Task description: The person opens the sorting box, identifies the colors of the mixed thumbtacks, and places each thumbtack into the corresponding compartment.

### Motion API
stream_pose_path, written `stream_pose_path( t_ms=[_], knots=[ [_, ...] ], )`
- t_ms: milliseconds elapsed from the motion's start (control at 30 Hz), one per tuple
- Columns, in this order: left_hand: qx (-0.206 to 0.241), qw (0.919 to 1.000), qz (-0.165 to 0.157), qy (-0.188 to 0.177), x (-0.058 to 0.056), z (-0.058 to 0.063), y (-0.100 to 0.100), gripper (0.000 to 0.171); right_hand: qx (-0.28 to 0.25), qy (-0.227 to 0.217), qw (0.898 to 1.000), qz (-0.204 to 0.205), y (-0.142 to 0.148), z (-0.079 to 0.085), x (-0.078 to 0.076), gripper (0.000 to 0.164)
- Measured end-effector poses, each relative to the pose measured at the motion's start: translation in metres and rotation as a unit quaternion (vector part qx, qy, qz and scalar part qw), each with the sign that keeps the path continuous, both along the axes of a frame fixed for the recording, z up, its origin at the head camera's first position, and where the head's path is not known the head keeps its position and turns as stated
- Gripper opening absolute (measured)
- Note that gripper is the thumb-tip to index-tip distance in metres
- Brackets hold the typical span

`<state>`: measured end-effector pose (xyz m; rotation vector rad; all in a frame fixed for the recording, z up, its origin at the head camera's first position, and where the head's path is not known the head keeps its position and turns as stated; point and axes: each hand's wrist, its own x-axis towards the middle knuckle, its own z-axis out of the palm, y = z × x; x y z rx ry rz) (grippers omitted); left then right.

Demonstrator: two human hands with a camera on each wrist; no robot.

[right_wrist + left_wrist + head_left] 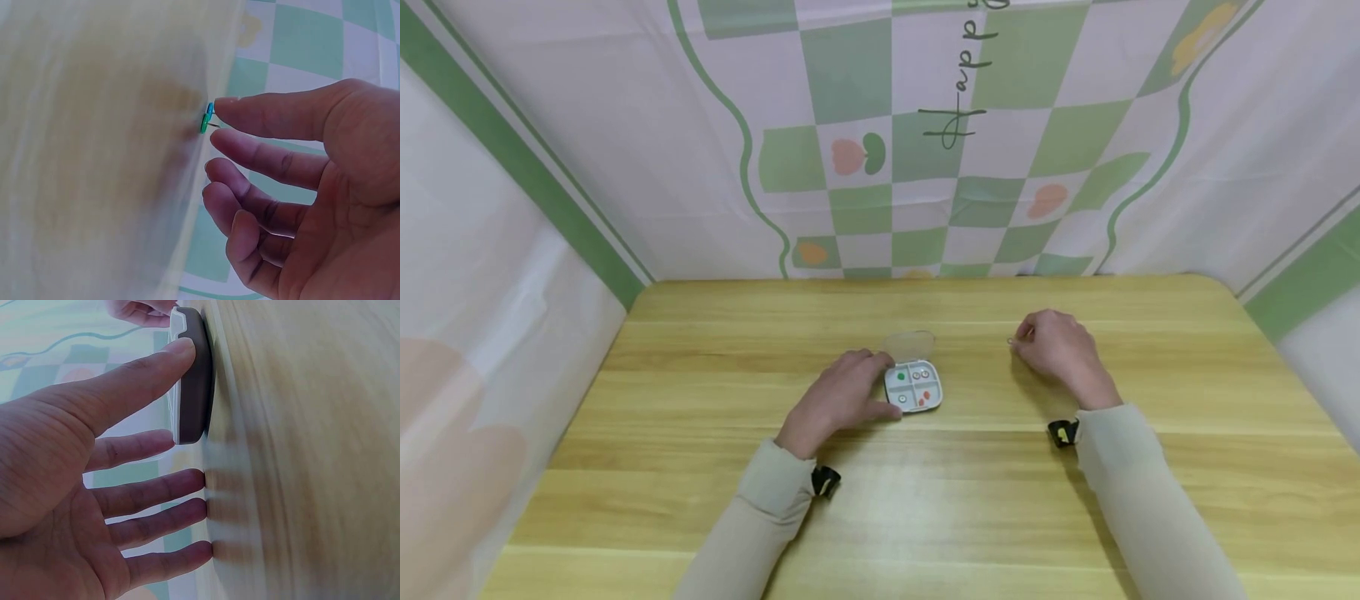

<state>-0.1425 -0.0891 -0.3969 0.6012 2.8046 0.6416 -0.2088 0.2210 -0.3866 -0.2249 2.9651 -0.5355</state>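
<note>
A small pill box [913,407] with four compartments stands on the table, its clear lid [910,344] raised at the back. Green, reddish and pale or metallic small pieces lie in the compartments. At the box's left end is my left hand [842,392], holding it between the thumb at the near edge and the index finger at the far left corner. The other left fingers [162,515] extend to the table. My right hand [300,181] reaches to a blue thumbtack [210,111] and a green thumbtack [204,123] on the table. Thumb and index tips are slightly apart beside them.
The wooden table [700,467] ends at a hanging cloth [917,208] with green checks behind it. More cloth hangs at both sides. Black straps with small devices [825,481] sit at both wrists.
</note>
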Motion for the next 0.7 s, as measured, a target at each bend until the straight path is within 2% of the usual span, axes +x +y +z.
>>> stream_pose_path(
  t_ms=[700],
  knots=[
    [0.000, 1.0000, 0.001, -0.003, 0.0008, 0.0017, 0.0003, 0.067, 0.017, -0.023, 1.000, -0.006, -0.0017, -0.0022, -0.0002, 0.017]
  ],
)
